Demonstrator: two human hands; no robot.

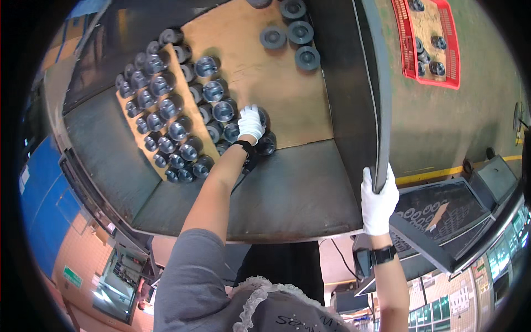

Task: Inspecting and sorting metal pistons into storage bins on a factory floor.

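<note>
Head view: big steel bin (310,188), plywood sheet (260,72) lining its floor. My right hand (379,202) wraps the bin's right wall near the front corner, fingers closed over the rim, bracing. Rows of grey metal cylinders (166,110) crowd the sheet's left edge. My left hand (250,123) lies over one dark metal part (266,144) at the plywood's front edge; grip hidden, cannot tell. Best done by seating fingers fully round it, lifting straight, clear of neighbours.

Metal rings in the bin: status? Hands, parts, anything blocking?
Left hand down on a dark metal ring, grip hidden by the glove. Right hand clamped on the bin wall edge. More rings stacked left on plywood sheet. Nothing blocking.
</note>
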